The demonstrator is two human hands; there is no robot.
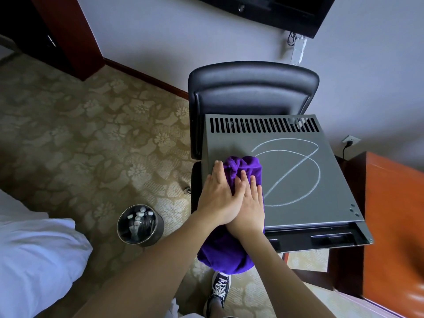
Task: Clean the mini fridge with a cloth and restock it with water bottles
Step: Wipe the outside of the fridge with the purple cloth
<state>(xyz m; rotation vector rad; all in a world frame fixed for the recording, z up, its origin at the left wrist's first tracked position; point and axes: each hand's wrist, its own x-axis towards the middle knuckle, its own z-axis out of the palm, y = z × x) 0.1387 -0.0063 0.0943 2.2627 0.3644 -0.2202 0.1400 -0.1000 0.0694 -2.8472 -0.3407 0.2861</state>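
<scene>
Metal bin (140, 226) of water bottles (142, 220) left of mini fridge (298, 180), black chair (250, 88) behind it; both hands' grips, left hand (218, 196) and right hand (249, 207), flat, fingers straight, pressing purple cloth (243, 166) on its chalk-marked grey top.

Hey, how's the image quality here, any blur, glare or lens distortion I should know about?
Head view: wide-angle bending curves the wall and floor lines toward the edges; the orange wooden furniture at right is smeared with blur; soft daylight puts a mild sheen on the black chair; both hands, left hand and right hand, the purple cloth and the chalk marks look sharp.
</scene>
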